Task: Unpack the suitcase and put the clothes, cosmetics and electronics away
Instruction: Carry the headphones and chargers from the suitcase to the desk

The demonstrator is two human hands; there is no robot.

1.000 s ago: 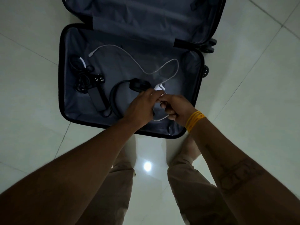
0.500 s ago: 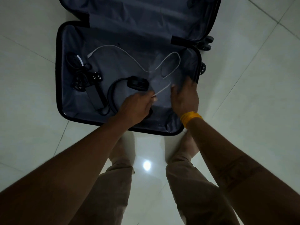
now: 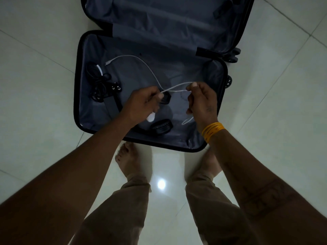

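An open dark suitcase [image 3: 78, 71] lies on the floor with grey lining. A white charging cable [image 3: 136, 59] runs from its free plug at the upper left down to my hands. My left hand [image 3: 141, 105] grips the white charger plug and pinches the cable. My right hand [image 3: 200, 100] pinches a loop of the same cable, raised above the lining. Black headphones [image 3: 161, 128] lie under my hands. A black adapter with a coiled black cord [image 3: 100, 87] rests at the suitcase's left side.
The suitcase lid [image 3: 168, 20] stands open at the far side, wheels [image 3: 230, 56] on the right. Pale floor tiles [image 3: 274, 112] surround it. My bare feet [image 3: 132, 160] stand just before the near rim.
Both hands have risen and moved apart, drawing the white cable into a loop between them. The headphones' ear cup has come into sight beneath them.
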